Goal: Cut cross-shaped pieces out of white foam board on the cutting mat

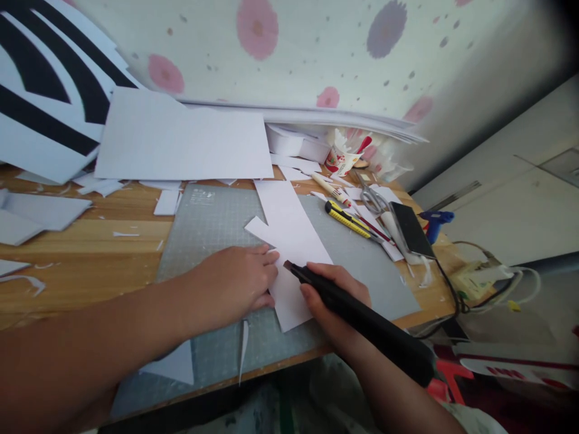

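"Where are your hands on this?"

"My left fingers [266, 274] are unclenched, pressing down on the left edge of the wide white strip [294, 217], which runs away from me over the cutting mat [203, 223]. My right fingers [335, 272] are wrapped around the black tool [362, 319], its narrow tip just right of my left fingertips."

"Is the tip touching?"

"I can't tell; it's above or on the strip. Either way, I'd want light, even pressure and a steady angle, with my left fingertips tucked out of its line."

"And that small white piece?"

"It juts out just beyond my left fingers, against the wide strip's left side. Whether it's over or under, I can't see. I'd press near the join, flat and without dragging, since thin pieces like these probably skid or crease easily."

"Anything in your way?"

"The yellow cutter [350, 220] lies beyond my right fingers, well apart from them. On the counter [122, 265], loose scraps lie beyond my left fingers, so I'd watch my forearm doesn't sweep them in."
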The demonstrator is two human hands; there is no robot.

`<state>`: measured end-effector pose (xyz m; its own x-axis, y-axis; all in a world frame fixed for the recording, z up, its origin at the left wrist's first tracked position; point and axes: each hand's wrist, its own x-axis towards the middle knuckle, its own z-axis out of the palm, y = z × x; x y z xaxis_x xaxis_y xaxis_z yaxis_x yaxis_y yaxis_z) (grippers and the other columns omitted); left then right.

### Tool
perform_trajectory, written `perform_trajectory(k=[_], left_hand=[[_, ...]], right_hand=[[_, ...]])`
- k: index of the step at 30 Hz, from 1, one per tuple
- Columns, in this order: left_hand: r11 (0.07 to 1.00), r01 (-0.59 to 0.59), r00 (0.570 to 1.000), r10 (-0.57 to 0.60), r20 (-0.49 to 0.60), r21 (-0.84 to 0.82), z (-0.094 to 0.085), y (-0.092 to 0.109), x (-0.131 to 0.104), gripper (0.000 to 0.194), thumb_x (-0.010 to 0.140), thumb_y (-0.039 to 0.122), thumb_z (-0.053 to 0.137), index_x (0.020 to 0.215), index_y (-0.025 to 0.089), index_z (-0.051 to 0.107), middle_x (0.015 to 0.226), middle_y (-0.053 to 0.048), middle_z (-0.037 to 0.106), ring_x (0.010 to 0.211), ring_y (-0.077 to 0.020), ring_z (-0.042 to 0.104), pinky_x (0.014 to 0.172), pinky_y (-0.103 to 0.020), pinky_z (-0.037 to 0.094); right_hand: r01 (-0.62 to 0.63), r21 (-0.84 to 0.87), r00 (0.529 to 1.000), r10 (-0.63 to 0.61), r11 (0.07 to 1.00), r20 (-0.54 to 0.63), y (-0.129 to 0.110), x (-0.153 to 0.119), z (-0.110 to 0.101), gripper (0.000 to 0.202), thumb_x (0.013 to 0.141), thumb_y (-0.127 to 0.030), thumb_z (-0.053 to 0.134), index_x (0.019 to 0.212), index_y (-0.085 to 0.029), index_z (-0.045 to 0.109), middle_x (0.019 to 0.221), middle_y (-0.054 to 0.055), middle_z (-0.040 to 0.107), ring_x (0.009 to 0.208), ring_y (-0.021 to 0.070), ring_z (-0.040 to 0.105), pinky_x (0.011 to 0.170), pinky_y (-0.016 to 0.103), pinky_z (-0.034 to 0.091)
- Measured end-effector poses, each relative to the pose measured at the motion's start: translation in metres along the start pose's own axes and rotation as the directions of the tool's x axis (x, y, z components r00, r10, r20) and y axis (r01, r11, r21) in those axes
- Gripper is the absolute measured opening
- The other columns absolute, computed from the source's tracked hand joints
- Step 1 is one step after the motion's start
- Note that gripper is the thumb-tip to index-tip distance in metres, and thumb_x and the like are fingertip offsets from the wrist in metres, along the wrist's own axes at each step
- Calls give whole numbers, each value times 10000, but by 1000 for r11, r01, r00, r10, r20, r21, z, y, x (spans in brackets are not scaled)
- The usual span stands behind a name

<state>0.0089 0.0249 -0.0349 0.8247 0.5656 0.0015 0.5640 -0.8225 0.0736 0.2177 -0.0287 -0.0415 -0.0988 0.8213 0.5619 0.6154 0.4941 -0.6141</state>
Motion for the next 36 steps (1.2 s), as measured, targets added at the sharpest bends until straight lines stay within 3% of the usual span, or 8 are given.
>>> perform_trajectory(k=[13,25,36], left_hand=[[1000,-17,999,17,-35,-1,8,-2,-1,363,879,398,718,1094,105,714,1313,-203,671,1227,-333,639,1077,-449,495],[1000,-3,1000,3,-3,-3,6,-1,1,336,873,361,725,1079,96,718,1325,-204,664,1233,-339,634,1078,-452,499],[998,40,999,-38,32,-57,8,0,2,349,882,349,714,1114,88,708,1364,-213,635,1289,-361,585,1083,-489,491]], right_hand=[[4,30,999,-6,1000,48,4,1,1,194,810,-197,693,1000,-237,704,841,22,801,678,178,760,620,259,624],[28,7,1000,-28,1000,3,0,1,5,194,801,-176,688,986,-233,696,852,24,801,687,177,763,652,270,635],[59,-6,997,-59,998,46,3,-1,5,204,823,-169,685,1019,-226,679,798,10,769,663,153,734,610,240,598]])
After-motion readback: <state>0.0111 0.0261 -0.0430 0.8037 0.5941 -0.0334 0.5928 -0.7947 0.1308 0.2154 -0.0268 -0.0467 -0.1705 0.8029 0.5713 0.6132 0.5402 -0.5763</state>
